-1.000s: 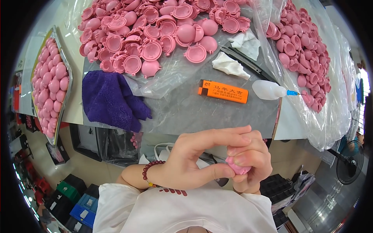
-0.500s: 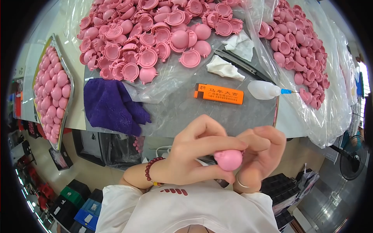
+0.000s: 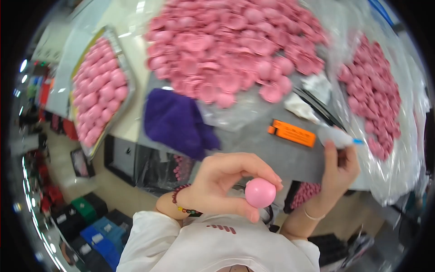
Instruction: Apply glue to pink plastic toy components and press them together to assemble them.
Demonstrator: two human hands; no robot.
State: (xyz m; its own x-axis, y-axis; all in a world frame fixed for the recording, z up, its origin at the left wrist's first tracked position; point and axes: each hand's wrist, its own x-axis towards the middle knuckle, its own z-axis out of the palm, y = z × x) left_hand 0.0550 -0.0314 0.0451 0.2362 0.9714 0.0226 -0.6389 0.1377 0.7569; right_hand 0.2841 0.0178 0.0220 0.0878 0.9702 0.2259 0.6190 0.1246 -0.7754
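In my left hand (image 3: pixel 222 183), a smooth pink ball (image 3: pixel 260 192) sits between the thumb and the curled fingers, in front of my shirt. My right hand (image 3: pixel 340 170) reaches out to the table's right side. Its thumb and fingers close around a white squeeze bottle (image 3: pixel 334 135) with a blue needle tip, lying on the grey mat (image 3: pixel 258 156). Just left of the bottle lies an orange box (image 3: pixel 293 133). A purple cloth (image 3: pixel 176 122) is crumpled at the mat's left side.
Loose pink half-shells (image 3: pixel 226 50) are heaped at the back, with a second pile (image 3: pixel 374 97) on plastic at right. A tray of pink balls (image 3: pixel 130 93) stands at left. Near the orange box lie a black utility knife (image 3: pixel 322 109) and crumpled white tissue (image 3: pixel 301 108).
My right hand has left the pink ball and moved right and away to the squeeze bottle. The left hand still holds the ball. The whole view has shifted and tilted.
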